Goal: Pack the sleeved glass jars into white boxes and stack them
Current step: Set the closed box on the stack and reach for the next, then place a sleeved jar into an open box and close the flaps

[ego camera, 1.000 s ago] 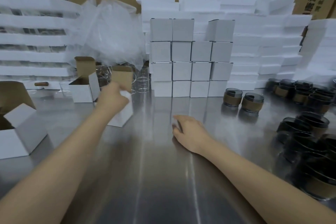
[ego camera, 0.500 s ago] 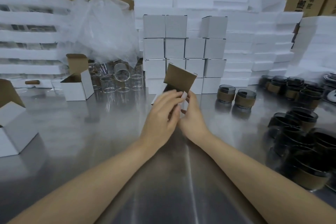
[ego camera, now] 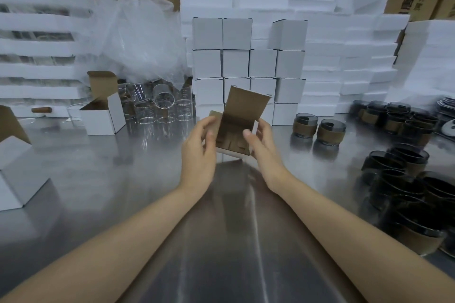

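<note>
bench (ego camera: 103, 179): bare steel, running from the person out to a wall of white foam trays and brown cartons
open box (ego camera: 103, 115): stands on the bench at the left, lid flap up, contents not visible
clear glasses (ego camera: 162, 106): bunched just right of the open box, unsleeved, under crumpled plastic film
left hand (ego camera: 199, 152): fingers curled round the left wall of the white box (ego camera: 236, 130), gripping it
white box: held between both hands above mid-bench, brown inside showing, mouth turned toward the person, lid flap raised and leaning away
right hand (ego camera: 263, 147): thumb inside the mouth, fingers behind the right wall, pinching it
stacked boxes (ego camera: 248, 61): closed, in rows directly behind the white box
sleeved jars (ego camera: 305, 125): two stand upright on the bench, right of the hands and apart from the white box, long axis vertical; right hand is nearer
jar pile (ego camera: 406, 179): many more at the far right
likely next: right hand lets go and reaches rightward for the nearer jar while left hand keeps the mouth presented
</note>
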A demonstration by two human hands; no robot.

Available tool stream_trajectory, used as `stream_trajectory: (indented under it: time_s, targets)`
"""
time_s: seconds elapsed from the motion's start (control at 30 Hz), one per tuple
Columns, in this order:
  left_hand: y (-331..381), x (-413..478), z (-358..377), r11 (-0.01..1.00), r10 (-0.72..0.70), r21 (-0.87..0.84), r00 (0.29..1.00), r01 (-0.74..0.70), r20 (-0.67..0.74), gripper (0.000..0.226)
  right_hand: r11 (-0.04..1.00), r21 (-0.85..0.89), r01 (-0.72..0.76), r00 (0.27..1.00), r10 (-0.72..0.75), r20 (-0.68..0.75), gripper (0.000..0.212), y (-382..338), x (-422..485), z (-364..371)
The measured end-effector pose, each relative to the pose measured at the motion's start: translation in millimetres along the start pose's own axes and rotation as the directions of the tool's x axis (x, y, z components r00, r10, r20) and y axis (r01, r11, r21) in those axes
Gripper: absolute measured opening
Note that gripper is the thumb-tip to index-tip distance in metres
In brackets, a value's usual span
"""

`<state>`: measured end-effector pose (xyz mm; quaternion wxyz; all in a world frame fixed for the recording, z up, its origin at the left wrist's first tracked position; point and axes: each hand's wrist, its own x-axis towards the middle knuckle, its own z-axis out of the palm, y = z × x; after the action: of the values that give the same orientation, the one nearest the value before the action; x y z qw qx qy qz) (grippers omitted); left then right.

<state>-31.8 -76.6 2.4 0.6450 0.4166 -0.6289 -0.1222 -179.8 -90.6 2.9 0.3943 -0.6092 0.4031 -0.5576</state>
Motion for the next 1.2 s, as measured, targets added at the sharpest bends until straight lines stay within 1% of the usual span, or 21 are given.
stream_trajectory:
  time_s: [0.07, 0.17, 0.23, 0.33, 0.4, 0.47, 0.53, 0.57, 0.67, 0.77, 0.8, 0.83, 0.87, 0.93, 0.97, 1.03, 1.07, 1.1, 1.2]
  targets:
    - [-5, 3, 0, 0.993, -0.121, -0.014, 0.993, 0.120, -0.005, 0.035, 0.997, 0.064, -0.048, 0.999, 0.049, -0.017, 0.041, 0, 4, -1]
    - [-11, 9, -1, 0.960, -0.278, -0.019, 0.960, 0.279, 0.034, 0.043, 0.987, 0.108, -0.123, 0.990, 0.130, -0.060, 0.038, 0, 8, -1]
    - [-13, 10, -2, 0.949, -0.312, -0.016, 0.947, 0.314, 0.079, 0.044, 0.975, 0.140, -0.170, 0.980, 0.183, -0.081, 0.037, -1, 8, -2]
    - [-11, 9, 1, 0.943, -0.328, 0.012, 0.926, 0.332, 0.185, 0.046, 0.953, 0.244, -0.182, 0.980, 0.196, -0.033, 0.032, -3, 9, -3]
    - [-10, 9, 2, 0.948, -0.316, 0.038, 0.915, 0.317, 0.249, 0.037, 0.950, 0.267, -0.161, 0.985, 0.170, -0.012, 0.034, -2, 9, -5]
    - [-10, 8, 0, 0.958, -0.285, 0.079, 0.924, 0.274, 0.253, 0.027, 0.969, 0.218, -0.119, 0.993, 0.122, 0.001, 0.039, 1, 8, -7]
    - [-10, 6, -3, 0.959, -0.281, 0.127, 0.922, 0.255, 0.268, 0.029, 0.992, 0.087, -0.088, 0.996, 0.086, 0.028, 0.044, 2, 8, -6]
    - [-9, 6, -3, 0.953, -0.298, 0.143, 0.908, 0.266, 0.296, 0.034, 0.997, 0.005, -0.071, 0.997, 0.071, 0.030, 0.044, 2, 8, -5]
    - [-10, 6, -1, 0.911, -0.411, 0.129, 0.844, 0.391, 0.344, 0.060, 0.979, -0.194, -0.059, 0.998, 0.062, 0.013, 0.044, 3, 10, -3]
    - [-12, 6, 1, 0.896, -0.435, 0.075, 0.835, 0.437, 0.338, 0.071, 0.941, -0.334, -0.060, 0.996, 0.078, 0.042, 0.042, 6, 12, -10]
    - [-14, 7, 1, 0.898, -0.429, 0.055, 0.840, 0.437, 0.331, 0.073, 0.917, -0.396, -0.044, 0.996, 0.071, 0.052, 0.041, 7, 14, -14]
    - [-14, 7, 1, 0.901, -0.420, 0.040, 0.849, 0.431, 0.320, 0.074, 0.884, -0.467, -0.031, 0.998, 0.052, 0.033, 0.041, 9, 16, -19]
    - [-15, 7, 1, 0.905, -0.413, 0.037, 0.858, 0.423, 0.304, 0.073, 0.840, -0.541, -0.038, 0.999, 0.026, -0.029, 0.039, 11, 19, -25]
    - [-17, 8, 1, 0.913, -0.407, 0.076, 0.879, 0.401, 0.249, 0.071, 0.740, -0.657, -0.144, 0.977, -0.001, -0.215, 0.039, 15, 26, -42]
    - [-19, 8, 1, 0.911, -0.413, 0.102, 0.885, 0.401, 0.216, 0.070, 0.654, -0.723, -0.221, 0.954, -0.011, -0.301, 0.046, 17, 28, -52]
    - [-21, 9, 1, 0.900, -0.433, 0.125, 0.885, 0.417, 0.170, 0.069, 0.428, -0.831, -0.356, 0.912, -0.037, -0.409, 0.061, 20, 31, -72]
    - [-22, 9, 1, 0.897, -0.439, 0.130, 0.884, 0.422, 0.160, 0.068, 0.368, -0.838, -0.402, 0.894, -0.041, -0.446, 0.066, 21, 32, -81]
    - [-23, 8, 1, 0.897, -0.438, 0.138, 0.885, 0.420, 0.160, 0.067, 0.348, -0.825, -0.445, 0.877, -0.019, -0.481, 0.070, 21, 33, -88]
    - [-24, 8, 3, 0.904, -0.421, 0.161, 0.888, 0.395, 0.185, 0.065, 0.357, -0.774, -0.522, 0.843, 0.083, -0.531, 0.076, 22, 37, -97]
